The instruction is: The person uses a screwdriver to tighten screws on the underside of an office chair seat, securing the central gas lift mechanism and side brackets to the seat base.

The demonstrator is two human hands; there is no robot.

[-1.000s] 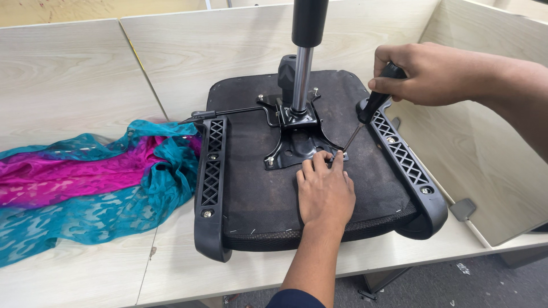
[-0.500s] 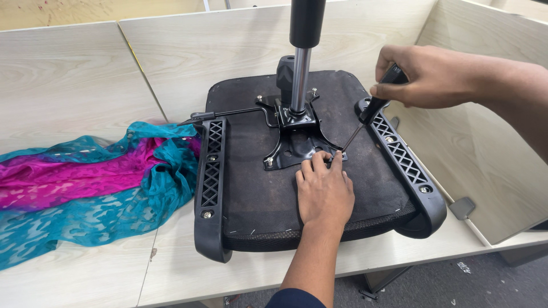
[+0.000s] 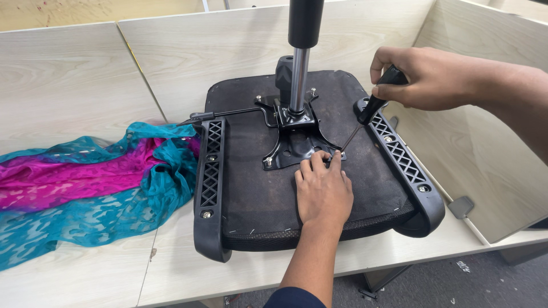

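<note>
Screwdriver (image 3: 365, 117) in right hand (image 3: 425, 77), cloth (image 3: 85, 182) beside seat (image 3: 319, 177)

One head-worn camera looks steeply down, close over the desk (image 3: 85, 80).

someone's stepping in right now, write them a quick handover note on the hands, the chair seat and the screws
Right hand: gripping the black handle of a screwdriver, its thin shaft angled down to the near right corner of the metal mounting plate.
Left hand: flat on the upside-down chair seat, fingertips pinching at the screwdriver tip, where a screw would sit; the screw itself is hidden.
Seat lies on the wooden table, both armrest brackets on, gas cylinder standing up from the plate.
Done: screws show at the plate's other corners.
Left: the corner under the tip looks unfinished.
Teal and pink cloth lies left of the seat.
</note>
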